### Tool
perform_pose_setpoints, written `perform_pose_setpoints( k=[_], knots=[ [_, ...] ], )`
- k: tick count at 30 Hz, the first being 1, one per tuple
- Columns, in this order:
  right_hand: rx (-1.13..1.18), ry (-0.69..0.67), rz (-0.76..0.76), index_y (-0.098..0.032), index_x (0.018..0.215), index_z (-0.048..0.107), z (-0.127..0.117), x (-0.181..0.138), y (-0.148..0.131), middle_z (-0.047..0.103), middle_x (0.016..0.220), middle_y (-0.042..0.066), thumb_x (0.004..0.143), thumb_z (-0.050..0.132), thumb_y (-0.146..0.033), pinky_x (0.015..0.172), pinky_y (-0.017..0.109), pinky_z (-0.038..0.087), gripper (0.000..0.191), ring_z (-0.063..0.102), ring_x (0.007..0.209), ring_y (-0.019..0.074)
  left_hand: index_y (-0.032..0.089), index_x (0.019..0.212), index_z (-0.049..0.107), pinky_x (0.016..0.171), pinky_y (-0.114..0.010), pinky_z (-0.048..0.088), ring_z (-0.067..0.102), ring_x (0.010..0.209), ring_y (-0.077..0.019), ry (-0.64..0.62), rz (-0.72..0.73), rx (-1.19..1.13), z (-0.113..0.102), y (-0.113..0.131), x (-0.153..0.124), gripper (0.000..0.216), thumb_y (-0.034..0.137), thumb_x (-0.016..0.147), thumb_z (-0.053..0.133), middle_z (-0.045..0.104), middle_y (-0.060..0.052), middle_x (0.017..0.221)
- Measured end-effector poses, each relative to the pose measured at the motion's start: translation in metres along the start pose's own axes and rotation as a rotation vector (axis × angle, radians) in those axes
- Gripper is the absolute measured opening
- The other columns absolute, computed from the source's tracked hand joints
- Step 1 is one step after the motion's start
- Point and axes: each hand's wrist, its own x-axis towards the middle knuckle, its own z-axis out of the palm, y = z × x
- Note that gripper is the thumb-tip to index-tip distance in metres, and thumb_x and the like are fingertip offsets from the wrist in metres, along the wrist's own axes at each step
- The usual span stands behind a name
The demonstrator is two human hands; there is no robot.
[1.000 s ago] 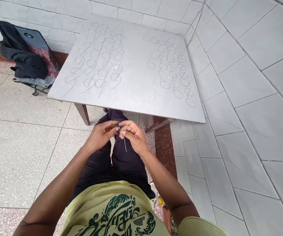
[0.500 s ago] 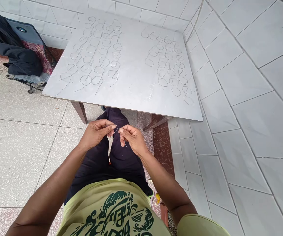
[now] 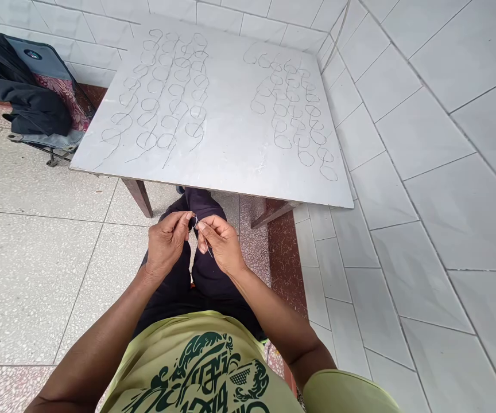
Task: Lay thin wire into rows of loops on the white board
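Observation:
Between my hands is a thin wire (image 3: pixel 209 248), bent into a small loop near the fingertips, with a loose end hanging below the right fingers. My left hand (image 3: pixel 167 241) pinches one side of the loop between thumb and fingers. Close beside it, my right hand (image 3: pixel 221 241) pinches the wire where the loop meets the tail. Both hands are held above my lap, just short of the table's front edge. On the white table (image 3: pixel 231 163) lie rows of looped wires (image 3: pixel 148 140) at the left and more looped wires (image 3: pixel 282 140) at the right.
A folding chair (image 3: pixel 52 63) with dark cloth (image 3: pixel 28 100) on it stands left of the table. The tiled wall (image 3: pixel 429 218) rises close on the right. A wooden table leg (image 3: pixel 138 197) stands ahead of my left hand.
Both hands have shifted slightly left with the wire. My left hand has turned more upright, its fingers closer round the loop. The wires on the table lie as before.

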Motion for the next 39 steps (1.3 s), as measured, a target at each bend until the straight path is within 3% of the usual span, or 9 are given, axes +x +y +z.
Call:
perform_pose_setpoints(
  k=[11,14,19,28,34,37,39],
  knots=[
    [-0.073,-0.005,0.013,-0.022,0.088,0.059,-0.001,0.004,-0.004,0.053,0.061,-0.006,0.093,0.067,-0.051,0.049,0.024,0.040,0.030,0.046,0.047,0.0083,0.020,0.103,0.078,0.048,-0.025,0.036,0.047,0.042,-0.0105,-0.067,-0.102,-0.111,-0.003,-0.001,0.003,0.029,0.046,0.095,0.065,0.054,0.005,0.049],
    [-0.095,-0.001,0.003,-0.022,0.088,0.058,-0.001,0.003,-0.004,0.053,0.061,-0.006,0.094,0.066,-0.051,0.050,0.024,0.040,0.031,0.046,0.048,0.0085,0.021,0.123,0.073,0.048,-0.025,0.036,0.047,0.041,-0.0107,-0.118,-0.103,-0.086,-0.005,-0.004,0.003,0.038,0.045,0.095,0.066,0.054,0.006,0.048],
    [-0.124,-0.005,-0.036,-0.022,0.089,0.059,-0.002,0.002,-0.005,0.052,0.061,-0.006,0.096,0.064,-0.048,0.051,0.024,0.038,0.027,0.045,0.048,0.0085,0.019,0.154,0.048,0.052,-0.026,0.039,0.048,0.041,-0.0126,-0.198,-0.111,-0.012,-0.007,-0.010,0.003,0.066,0.048,0.096,0.064,0.054,0.007,0.051],
    [-0.267,0.009,-0.053,-0.022,0.085,0.057,-0.004,0.003,-0.007,0.052,0.062,-0.006,0.097,0.062,-0.045,0.050,0.023,0.037,0.027,0.045,0.049,0.0084,0.015,0.148,0.052,0.072,-0.032,0.047,0.060,0.060,-0.0203,-0.144,-0.141,-0.104,-0.004,-0.012,0.007,0.063,0.046,0.095,0.065,0.066,-0.003,0.071],
    [-0.380,0.051,-0.065,-0.022,0.086,0.058,-0.009,0.003,0.001,0.055,0.066,-0.005,0.097,0.061,-0.045,0.052,0.023,0.038,0.026,0.048,0.053,0.0093,0.012,0.153,0.046,0.067,-0.032,0.044,0.056,0.054,-0.0189,-0.196,-0.071,0.196,-0.004,-0.018,0.011,0.065,0.040,0.097,0.059,0.064,-0.003,0.068],
    [-0.384,0.078,-0.055,-0.022,0.088,0.059,-0.010,0.003,0.002,0.056,0.066,-0.005,0.096,0.061,-0.049,0.052,0.023,0.040,0.028,0.049,0.053,0.0097,0.014,0.160,0.034,0.064,-0.029,0.044,0.055,0.053,-0.0167,-0.258,-0.089,0.065,-0.003,-0.016,0.012,0.071,0.042,0.099,0.058,0.062,0.001,0.064],
    [-0.342,0.076,-0.049,-0.022,0.089,0.059,-0.010,0.003,0.001,0.056,0.065,-0.005,0.096,0.061,-0.050,0.052,0.023,0.040,0.029,0.048,0.052,0.0096,0.016,0.158,0.036,0.065,-0.028,0.047,0.061,0.062,-0.0169,-0.271,-0.162,-0.122,-0.003,-0.014,0.012,0.070,0.047,0.099,0.057,0.067,-0.001,0.073]
  ],
)
